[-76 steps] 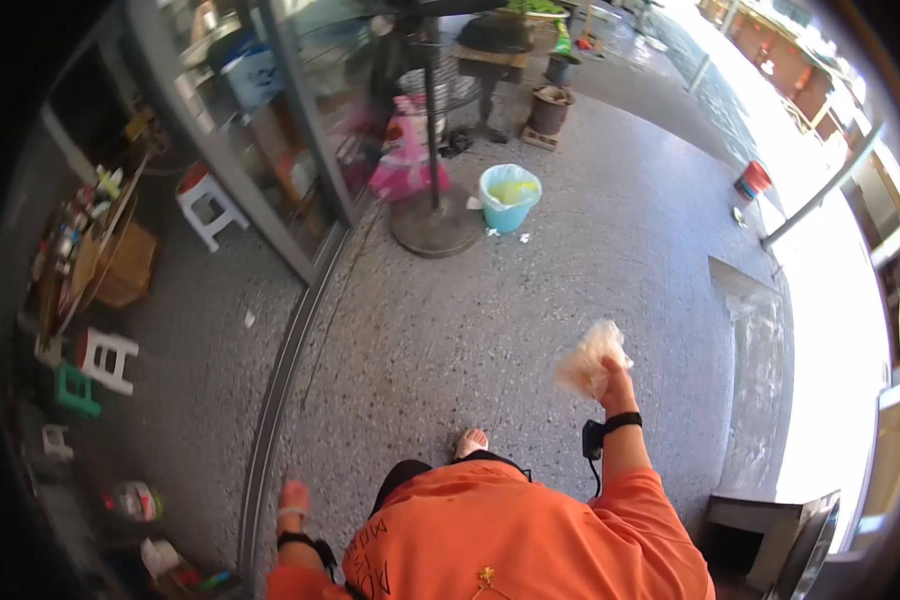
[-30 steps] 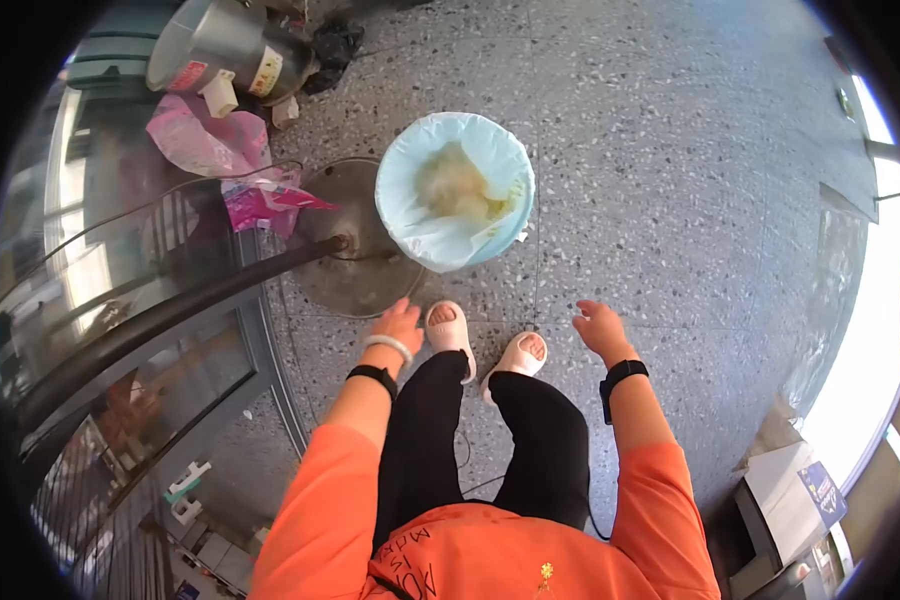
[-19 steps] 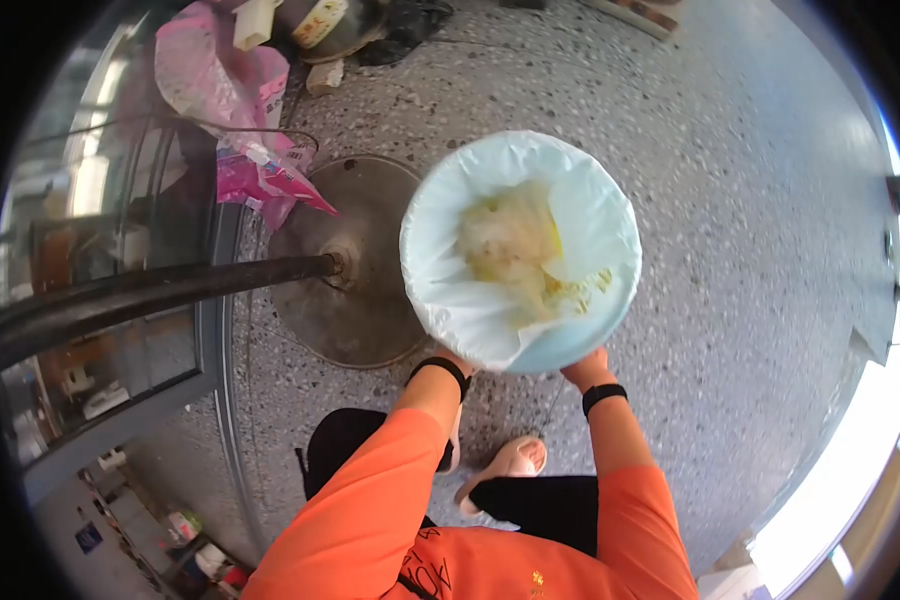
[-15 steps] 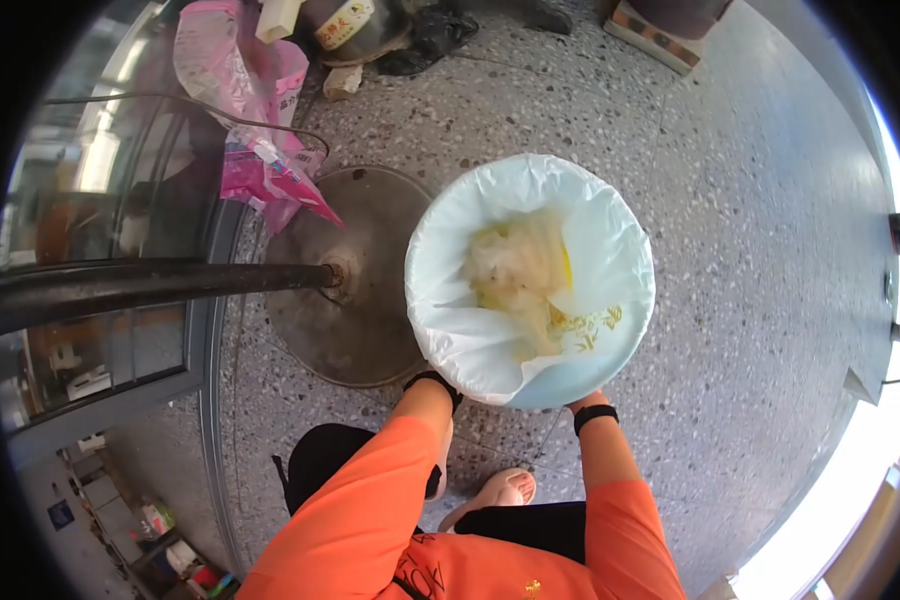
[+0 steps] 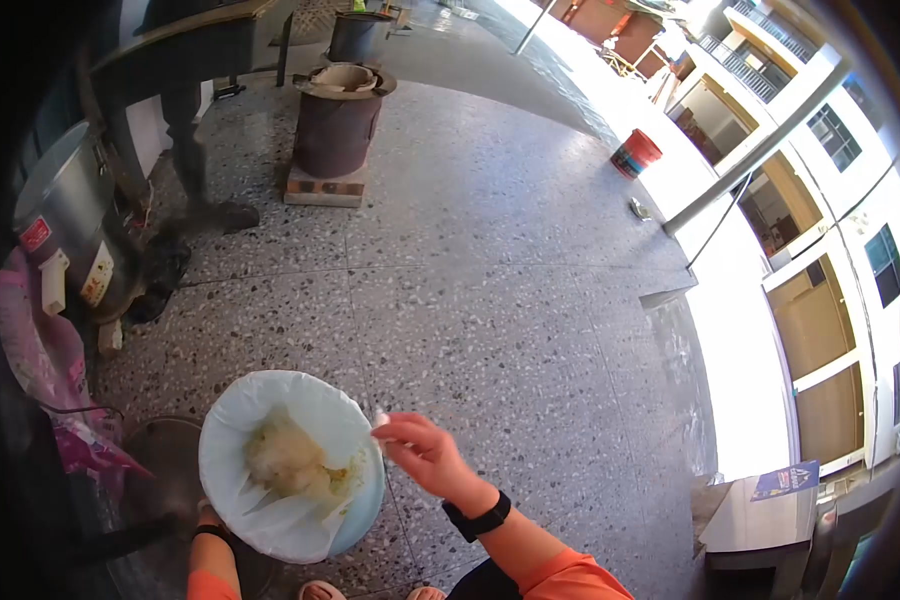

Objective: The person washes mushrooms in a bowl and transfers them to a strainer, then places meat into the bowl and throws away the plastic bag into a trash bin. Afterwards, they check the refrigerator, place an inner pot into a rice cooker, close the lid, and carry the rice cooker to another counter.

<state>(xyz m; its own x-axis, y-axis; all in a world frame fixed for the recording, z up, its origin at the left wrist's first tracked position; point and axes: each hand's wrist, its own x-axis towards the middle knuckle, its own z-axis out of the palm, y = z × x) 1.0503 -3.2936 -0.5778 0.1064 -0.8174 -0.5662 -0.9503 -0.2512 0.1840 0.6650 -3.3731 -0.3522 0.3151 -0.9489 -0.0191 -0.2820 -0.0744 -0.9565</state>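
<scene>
The light blue bin (image 5: 367,520) sits at the lower left of my view, its mouth turned up toward the camera; I cannot tell whether its base rests on the floor. A white liner (image 5: 232,430) covers the inside and folds over the rim, leaving the blue wall bare on the lower right. Inside lies a pale, filmy clump (image 5: 285,455) with yellowish patches near it. From where I sit, the left hand (image 5: 207,513) is against the near left side of the bin, mostly hidden by it, so I cannot tell how far its fingers are closed. I see the right hand (image 5: 422,455) just beside the right rim, fingers bent and drawn together with a small whitish scrap (image 5: 382,419) pinched at the tips. A black band (image 5: 478,517) circles that wrist, below an orange sleeve. Left of the bin I make out a dark round base (image 5: 150,450) and a pink plastic bag (image 5: 40,335), with a metal pot (image 5: 65,185) above the bag. Farther out across the speckled floor (image 5: 470,330) stand a brown stove (image 5: 336,132) on a low block (image 5: 325,190) and, near the sunlit edge, a red bucket (image 5: 637,152)
</scene>
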